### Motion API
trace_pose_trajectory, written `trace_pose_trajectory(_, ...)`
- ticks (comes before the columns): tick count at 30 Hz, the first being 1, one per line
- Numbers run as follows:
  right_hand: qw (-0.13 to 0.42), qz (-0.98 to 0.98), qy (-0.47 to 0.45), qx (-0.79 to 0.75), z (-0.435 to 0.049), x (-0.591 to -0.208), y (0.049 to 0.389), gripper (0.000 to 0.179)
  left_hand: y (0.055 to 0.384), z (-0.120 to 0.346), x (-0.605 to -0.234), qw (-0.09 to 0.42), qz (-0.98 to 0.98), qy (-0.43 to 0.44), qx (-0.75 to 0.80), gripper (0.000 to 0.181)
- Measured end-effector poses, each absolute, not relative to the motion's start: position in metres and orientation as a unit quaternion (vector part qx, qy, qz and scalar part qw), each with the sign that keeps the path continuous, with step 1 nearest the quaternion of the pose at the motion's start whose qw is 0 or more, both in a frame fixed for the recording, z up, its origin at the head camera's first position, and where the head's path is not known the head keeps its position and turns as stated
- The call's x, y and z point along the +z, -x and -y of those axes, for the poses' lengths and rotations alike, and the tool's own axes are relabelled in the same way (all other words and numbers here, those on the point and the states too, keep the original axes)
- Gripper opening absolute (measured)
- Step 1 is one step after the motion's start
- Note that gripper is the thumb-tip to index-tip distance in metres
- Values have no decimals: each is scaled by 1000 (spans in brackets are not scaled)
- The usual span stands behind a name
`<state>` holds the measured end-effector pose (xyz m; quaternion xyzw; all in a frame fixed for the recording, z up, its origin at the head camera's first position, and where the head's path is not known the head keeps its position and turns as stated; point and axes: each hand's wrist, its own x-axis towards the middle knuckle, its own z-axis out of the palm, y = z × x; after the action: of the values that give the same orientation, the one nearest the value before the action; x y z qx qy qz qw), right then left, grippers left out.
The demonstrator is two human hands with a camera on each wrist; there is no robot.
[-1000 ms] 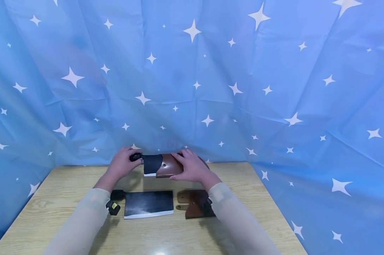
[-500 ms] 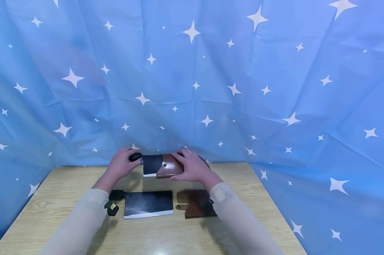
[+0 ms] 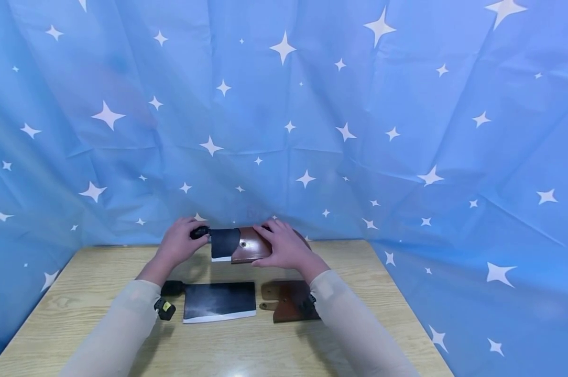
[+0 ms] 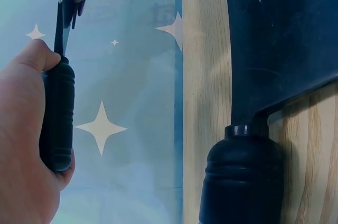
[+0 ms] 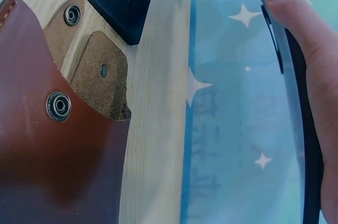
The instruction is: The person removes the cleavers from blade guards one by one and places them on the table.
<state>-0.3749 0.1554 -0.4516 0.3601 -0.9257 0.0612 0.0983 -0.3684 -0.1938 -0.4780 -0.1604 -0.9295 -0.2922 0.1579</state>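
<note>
My left hand [image 3: 182, 242] grips the black handle [image 3: 199, 232] of a cleaver, thumb near the handle's blade end in the left wrist view. Its dark blade [image 3: 224, 244] sits partly inside a brown leather sheath [image 3: 248, 246], with a strip of bright cutting edge showing below. On the right, my right hand [image 3: 286, 245] holds the sheath between thumb and fingers, covering much of it. Both are raised over the far part of the table. Seen from the right wrist, the sheathed cleaver is edge-on beside the right thumb [image 5: 296, 20].
Nearer on the wooden table [image 3: 218, 351] lies a second cleaver [image 3: 220, 299], handle to the left. To its right is another brown leather sheath [image 3: 286, 301] with snap studs and an unfastened strap [image 5: 103, 73], partly under my right forearm. A blue star-patterned curtain [image 3: 284, 104] hangs behind.
</note>
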Motion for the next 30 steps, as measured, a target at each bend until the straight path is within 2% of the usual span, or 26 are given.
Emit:
trace_pose_trajectory(14,91,925,-361,78,-165,-455,377,112,367,204,-482,146,927,150,-310,50)
trace_pose_trajectory(22,65,929,-355,88,-174,-459,375,111,366,214,-487,152,927,158,-304,45)
trace_pose_trajectory(30,64,928,-354,95,-181,-460,375,111,365,220,-488,162,925,169,-299,41)
